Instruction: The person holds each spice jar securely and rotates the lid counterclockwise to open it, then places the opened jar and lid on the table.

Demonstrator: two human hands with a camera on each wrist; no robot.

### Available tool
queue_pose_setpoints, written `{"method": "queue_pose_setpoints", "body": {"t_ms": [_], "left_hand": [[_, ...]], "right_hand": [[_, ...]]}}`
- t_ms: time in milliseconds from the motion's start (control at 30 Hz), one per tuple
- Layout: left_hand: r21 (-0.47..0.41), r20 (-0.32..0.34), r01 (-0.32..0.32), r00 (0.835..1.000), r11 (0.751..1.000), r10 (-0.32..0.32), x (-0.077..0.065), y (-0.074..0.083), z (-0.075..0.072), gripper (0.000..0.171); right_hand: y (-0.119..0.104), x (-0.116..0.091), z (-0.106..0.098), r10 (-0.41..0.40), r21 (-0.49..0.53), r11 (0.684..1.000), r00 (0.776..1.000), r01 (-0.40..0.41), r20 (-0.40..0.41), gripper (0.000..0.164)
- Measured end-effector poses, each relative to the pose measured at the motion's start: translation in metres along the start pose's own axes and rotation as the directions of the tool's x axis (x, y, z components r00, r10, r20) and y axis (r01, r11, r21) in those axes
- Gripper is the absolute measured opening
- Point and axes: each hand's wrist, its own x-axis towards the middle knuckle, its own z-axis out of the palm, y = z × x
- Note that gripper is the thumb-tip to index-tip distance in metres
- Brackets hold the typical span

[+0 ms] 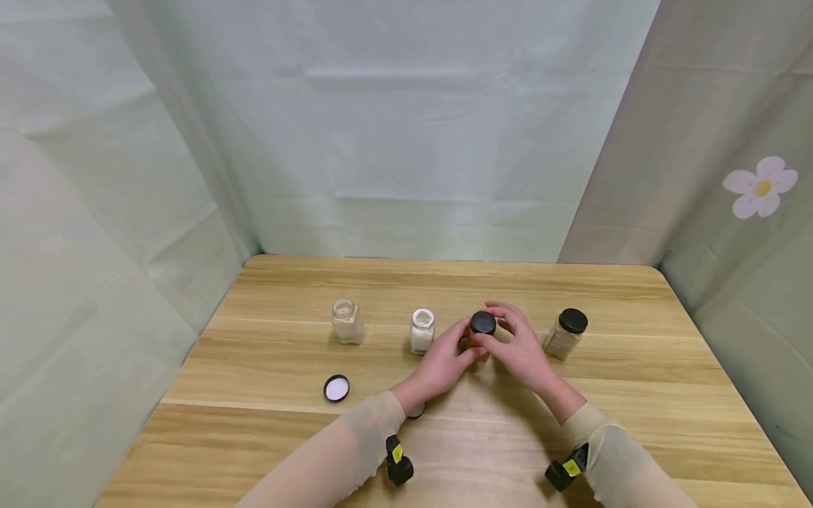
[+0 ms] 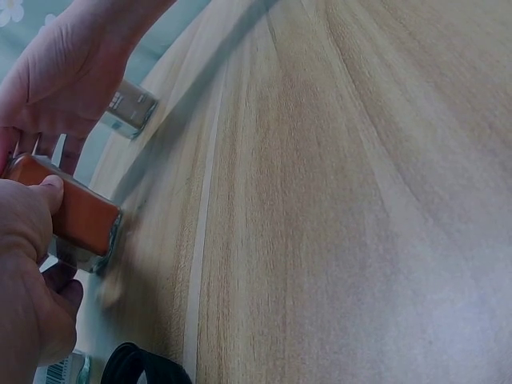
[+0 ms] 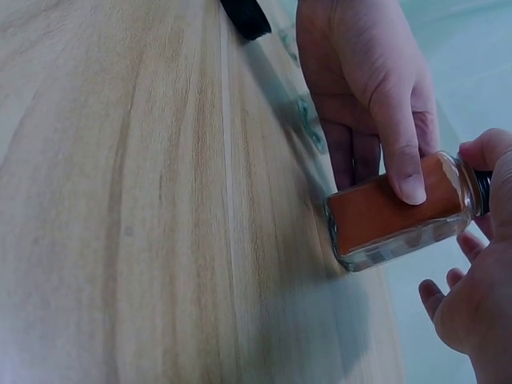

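Note:
Near the middle of the table, my left hand [image 1: 442, 361] grips a square glass spice jar [image 3: 392, 212] of orange-red powder by its body, thumb across one flat side. On top of that jar sits a black screw lid [image 1: 483, 322], which the thumb and fingers of my right hand [image 1: 521, 349] pinch at its edge. In the right wrist view the jar's base shows close over the wood. Left of my left hand stands a lidless jar of white powder [image 1: 422, 339]. A jar with a black lid [image 1: 564, 337] stands right of my right hand, filled with pale brown contents.
Farther left is another lidless jar [image 1: 348, 326] with pale contents. A black lid [image 1: 336, 389] lies with its white inside up on the wooden table [image 1: 267, 346]. Another lid [image 1: 416, 410] is partly hidden under my left wrist. Pale curtains [image 1: 406, 169] surround the table.

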Motion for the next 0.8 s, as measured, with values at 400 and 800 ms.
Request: {"method": "queue_pose_setpoints", "body": {"t_ms": [400, 800], "left_hand": [[-0.012, 0.016, 0.014, 1.000, 1.000, -0.014, -0.0012, 0.0010, -0.0016, 0.051], [-0.018, 0.007, -0.007, 1.000, 1.000, 0.008, -0.0012, 0.0007, -0.0009, 0.050]], "right_hand": [[-0.0027, -0.0001, 0.0040, 0.087, 0.043, 0.995, 0.996, -0.086, -0.005, 0.065], [-0.0017, 0.0017, 0.0059, 0.063, 0.044, 0.997, 0.997, -0.060, -0.047, 0.046]]}}
